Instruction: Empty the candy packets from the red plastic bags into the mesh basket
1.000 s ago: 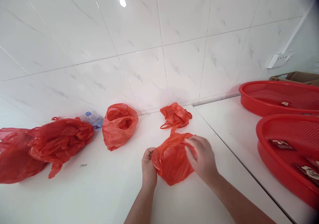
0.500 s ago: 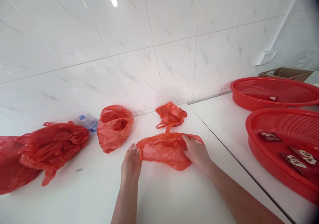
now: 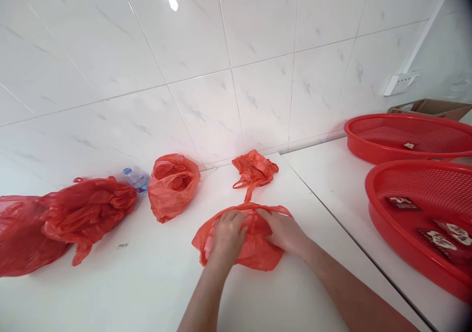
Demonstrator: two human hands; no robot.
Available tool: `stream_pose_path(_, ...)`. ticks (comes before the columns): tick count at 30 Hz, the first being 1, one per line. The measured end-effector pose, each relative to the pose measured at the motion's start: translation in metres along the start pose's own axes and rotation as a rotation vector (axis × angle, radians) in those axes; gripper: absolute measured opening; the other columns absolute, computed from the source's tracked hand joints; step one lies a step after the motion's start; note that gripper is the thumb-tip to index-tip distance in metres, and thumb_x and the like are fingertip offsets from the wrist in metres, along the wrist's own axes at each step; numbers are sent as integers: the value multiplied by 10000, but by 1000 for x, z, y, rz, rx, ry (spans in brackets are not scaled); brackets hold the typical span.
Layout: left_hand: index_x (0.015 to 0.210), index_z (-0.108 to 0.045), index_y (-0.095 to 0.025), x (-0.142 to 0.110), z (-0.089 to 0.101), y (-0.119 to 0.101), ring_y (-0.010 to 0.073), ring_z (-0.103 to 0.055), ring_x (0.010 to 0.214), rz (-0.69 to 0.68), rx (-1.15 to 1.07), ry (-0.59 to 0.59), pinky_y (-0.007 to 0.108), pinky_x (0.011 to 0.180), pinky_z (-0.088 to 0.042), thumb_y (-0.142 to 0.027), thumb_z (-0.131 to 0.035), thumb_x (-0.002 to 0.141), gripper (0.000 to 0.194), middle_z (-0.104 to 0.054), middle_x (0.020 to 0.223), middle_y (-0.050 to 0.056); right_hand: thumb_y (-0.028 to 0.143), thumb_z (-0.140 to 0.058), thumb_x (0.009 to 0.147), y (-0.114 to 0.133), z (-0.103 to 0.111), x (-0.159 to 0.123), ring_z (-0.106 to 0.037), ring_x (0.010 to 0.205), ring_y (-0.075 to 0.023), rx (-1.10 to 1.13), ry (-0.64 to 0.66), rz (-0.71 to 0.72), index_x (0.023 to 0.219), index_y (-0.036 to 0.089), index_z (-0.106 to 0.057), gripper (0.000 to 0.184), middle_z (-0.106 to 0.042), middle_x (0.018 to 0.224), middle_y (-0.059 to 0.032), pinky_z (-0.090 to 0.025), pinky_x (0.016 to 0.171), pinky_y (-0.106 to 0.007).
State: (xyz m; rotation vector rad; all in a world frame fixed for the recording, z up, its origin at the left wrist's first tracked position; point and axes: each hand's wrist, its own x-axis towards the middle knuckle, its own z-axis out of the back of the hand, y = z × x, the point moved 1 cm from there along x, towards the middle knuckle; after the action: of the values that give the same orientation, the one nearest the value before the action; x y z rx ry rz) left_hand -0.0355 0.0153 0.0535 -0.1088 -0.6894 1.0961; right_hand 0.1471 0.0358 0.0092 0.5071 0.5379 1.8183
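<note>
Bag (image 3: 258, 256) lies on the near table (image 3: 147, 292), directly under the left hand (image 3: 228, 238), whose fingers bend over its mouth; whether they grip, I cannot tell. The right hand (image 3: 285, 229) touches its right side, fingertips partly hidden by plastic, grip likewise unclear. Right, packets (image 3: 438, 240) inside the near basket (image 3: 391, 237) bear pale lettering too blurred to read. Beyond lie a crumpled bag (image 3: 254, 168) and, far left, a bottle (image 3: 134, 178).
</note>
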Motion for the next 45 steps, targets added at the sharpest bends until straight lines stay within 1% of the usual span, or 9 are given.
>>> stream_pose_path(5,1200,-529,-235,-16,-5,53,260,-620,858,246,154,283,289,595,-464,-193,-628,635,575,-623,946,94,241,-651,631,-17,23,2,-599,805,-200,93,50,-87,1235,353,-530,626,-648,1011,-16,-395,583,-258)
stream_pose_path(9,1239,-494,-248,-21,-8,44,274,-600,961,165,163,276,304,651,-481,-120,-598,628,633,-592,1096,121,314,-516,807,-9,32,0,-576,688,-159,103,-164,-66,878,277,-659,164,-647,806,-2,-409,605,-280)
stream_pose_path(13,1201,-522,-250,-17,-16,22,259,-550,1080,28,151,200,362,795,-478,-28,-482,693,556,-565,1204,112,270,-422,878,11,23,-4,-584,829,-167,61,-358,123,910,248,-636,218,-644,905,-31,-443,757,-303)
stream_pose_path(21,1349,-414,-265,-31,-28,27,336,-521,1149,232,58,340,321,646,-511,-237,-753,558,862,-488,1320,165,537,-752,537,-17,-6,11,-128,1379,-325,-167,116,30,1408,279,-332,1001,-233,1502,-61,-224,1066,-512)
stream_pose_path(29,1332,-445,-321,-35,-16,31,267,-567,1106,211,-74,366,257,619,-508,-173,-714,584,809,-519,1318,93,559,-722,551,-33,-5,16,-129,1382,-296,-170,178,-10,1416,260,-327,997,-212,1511,-39,-211,1091,-451)
stream_pose_path(32,1276,-507,-301,-32,-11,25,238,-533,1155,196,-98,300,295,790,-512,-253,-620,738,552,-526,1317,54,591,-712,541,-32,-5,16,-112,1385,-299,-171,193,-14,1417,265,-324,1012,-190,1518,-24,-197,1099,-455)
stream_pose_path(37,1078,-616,-226,-25,2,25,209,-580,996,95,21,-146,358,858,-482,-263,-470,867,260,-632,1063,75,596,-708,541,-32,-4,16,-96,1387,-304,-188,209,-35,1417,256,-328,1014,-167,1523,-20,-199,1099,-458)
stream_pose_path(40,1112,-598,-219,-24,8,38,261,-546,1025,249,118,-230,413,858,-466,-370,-565,804,345,-594,1113,99,627,-687,556,-31,-2,14,-82,1390,-301,-192,223,-33,1423,255,-317,1012,-157,1526,-20,-198,1100,-460)
stream_pose_path(45,1014,-621,-211,-30,-3,64,216,-603,811,676,-307,29,324,675,-492,-510,-556,764,395,-643,903,65,646,-656,587,-31,-1,13,-53,1396,-300,-201,240,-36,1431,254,-296,998,-130,1533,-11,-180,1107,-459)
